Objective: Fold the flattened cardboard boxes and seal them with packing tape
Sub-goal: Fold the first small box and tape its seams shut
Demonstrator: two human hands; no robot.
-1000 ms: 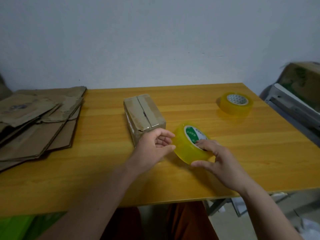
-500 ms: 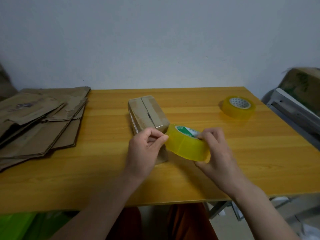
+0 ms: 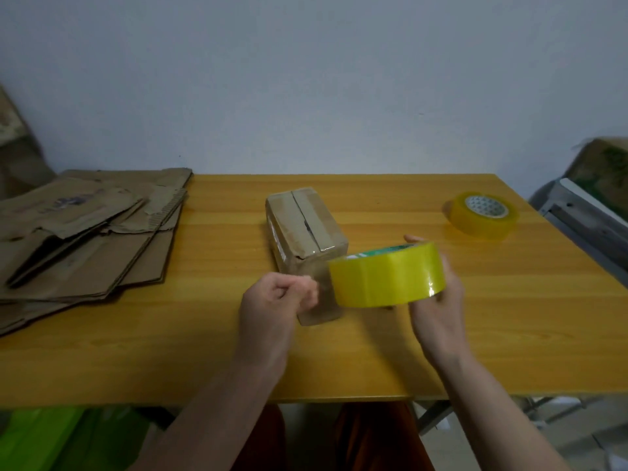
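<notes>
Above the yellow worktop (image 3: pixel 509 328) at frame centre, the right hand (image 3: pixel 438 300) grips the rigid, light tape roll (image 3: pixel 387 275) while the left hand (image 3: pixel 275 300) pinches its thin, sticky free end beside the folded box (image 3: pixel 306 229).

A yellow tape roll (image 3: pixel 387 275) sits gripped in the right hand (image 3: pixel 438 300); the folded, partly taped box (image 3: pixel 306 239) lies just beyond the left hand (image 3: pixel 275 302).

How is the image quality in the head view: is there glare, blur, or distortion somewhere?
In the head view, a small bright glare spot sits on the tape roll held by the right hand; the left hand has motion-blurred fingertips; the light is dim and even, with soft shadows on the table; the wide-angle lens bends the table's far edge, and the corners look smeared.
</notes>
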